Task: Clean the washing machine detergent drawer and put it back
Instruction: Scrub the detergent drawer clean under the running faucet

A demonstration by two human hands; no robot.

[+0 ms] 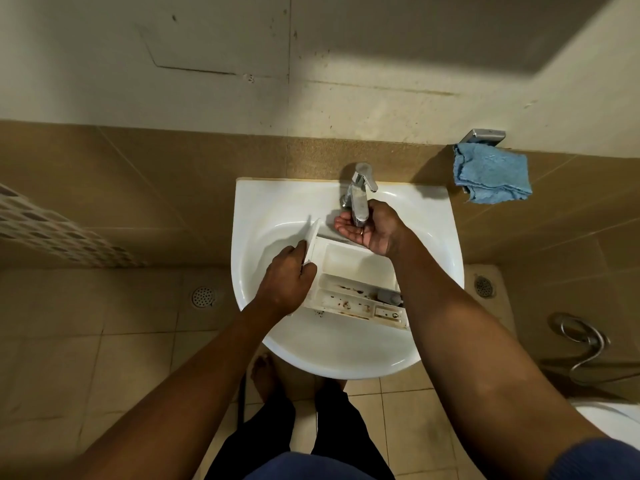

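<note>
From the head camera I see my left hand (289, 278) gripping the front end of the stained white plastic detergent drawer (356, 271), which lies inside the white ceramic basin (346, 362). My right hand (367, 230) is cupped, palm up, fingers relaxed, under the chrome tap (360, 199). A crumpled blue cloth (491, 178) hangs on the wall to the right.

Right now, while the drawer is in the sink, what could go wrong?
Only the left hand grips the drawer, by its front panel; once wet it may slip and knock the sink.
The right hand is cupped under the tap, so water could splash onto the floor.
Brown stains in the small compartments may stay after rinsing alone.
</note>
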